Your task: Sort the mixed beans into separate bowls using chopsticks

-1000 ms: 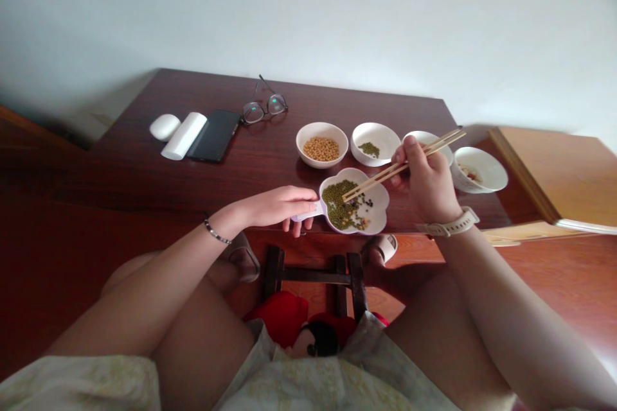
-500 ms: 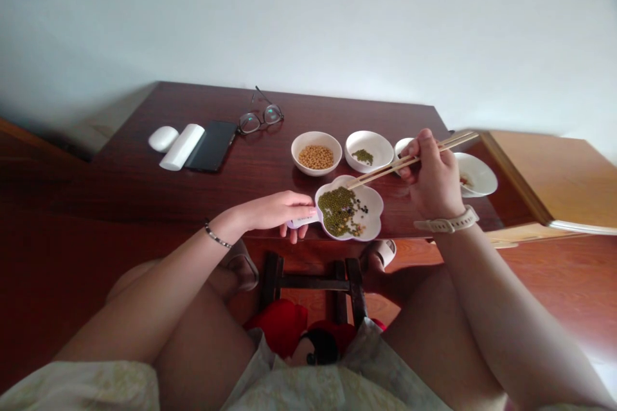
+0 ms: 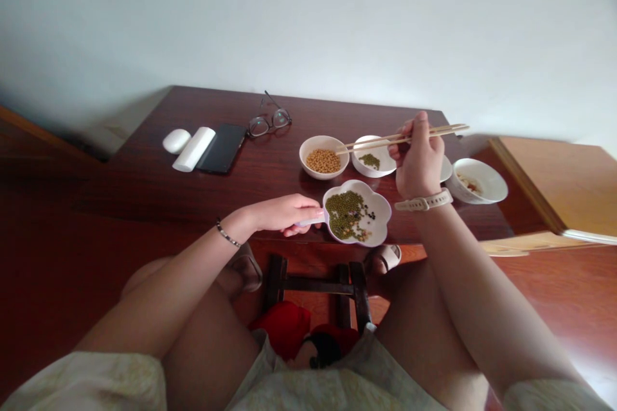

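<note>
My left hand (image 3: 294, 214) is closed around the handle of a white flower-shaped dish (image 3: 380, 210) at the table's front edge. Green beans (image 3: 344, 212) fill its left side, with some dark and pale beans scattered among them. In my right hand (image 3: 419, 157) is a pair of chopsticks (image 3: 380, 140), held level and pointing left. Their tips reach the right rim of a white bowl (image 3: 321, 172) of yellow soybeans (image 3: 323, 160); whether they pinch a bean is too small to tell. Behind the chopsticks stands a second white bowl (image 3: 373, 171) with a few green beans.
Right of my hand are a partly hidden white bowl (image 3: 446, 169) and a larger bowl (image 3: 489, 183) with reddish and pale bits. Glasses (image 3: 270, 123), a black tablet-like slab (image 3: 222, 149), a white case (image 3: 194, 149) and a small white case (image 3: 176, 140) lie left on the dark table (image 3: 212, 99).
My right hand has moved the chopsticks up and left, from the flower-shaped dish to the soybean bowl. My left hand keeps its hold on the dish handle. The view has shifted slightly.
</note>
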### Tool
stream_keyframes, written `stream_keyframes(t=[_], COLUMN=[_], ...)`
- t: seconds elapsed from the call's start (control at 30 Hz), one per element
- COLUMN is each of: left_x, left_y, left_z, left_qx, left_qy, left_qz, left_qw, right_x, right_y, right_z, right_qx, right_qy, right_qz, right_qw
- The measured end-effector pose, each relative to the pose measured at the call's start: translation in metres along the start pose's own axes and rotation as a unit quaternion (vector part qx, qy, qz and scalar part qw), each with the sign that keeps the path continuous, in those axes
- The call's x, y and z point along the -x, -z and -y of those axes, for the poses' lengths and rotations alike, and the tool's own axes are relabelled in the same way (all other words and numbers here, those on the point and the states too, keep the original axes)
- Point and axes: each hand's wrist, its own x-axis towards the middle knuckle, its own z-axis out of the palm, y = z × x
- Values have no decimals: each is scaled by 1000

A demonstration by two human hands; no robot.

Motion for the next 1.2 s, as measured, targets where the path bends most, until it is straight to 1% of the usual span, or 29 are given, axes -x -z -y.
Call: stream_keyframes(t=[0.13,0.33,0.47,0.63,0.83,1.0,1.2], left_x=[0,0,0,0,0,0,1], left_y=[-1,-2,-2,-1,-2,-3,-2], left_z=[0,-1,-2,-2,1,-2,-4], left_qx=[2,-1,-6,-18,-18,-15,-20], left_qy=[2,-1,-4,2,-4,12,18], left_qz=[-3,-9,-12,-13,-18,-21,-18], left_qw=[1000,1000,1000,1000,1000,1000,999], right_x=[0,11,23,37,47,50,53], right_y=[4,26,40,50,56,56,53], right_z=[-1,13,23,31,35,34,33], right_qx=[33,29,24,59,100,121,128], right_qy=[-1,-44,-66,-107,-140,-124,-134], right_qz=[1,6,51,118,193,209,206], right_qw=[999,999,996,985,966,963,961])
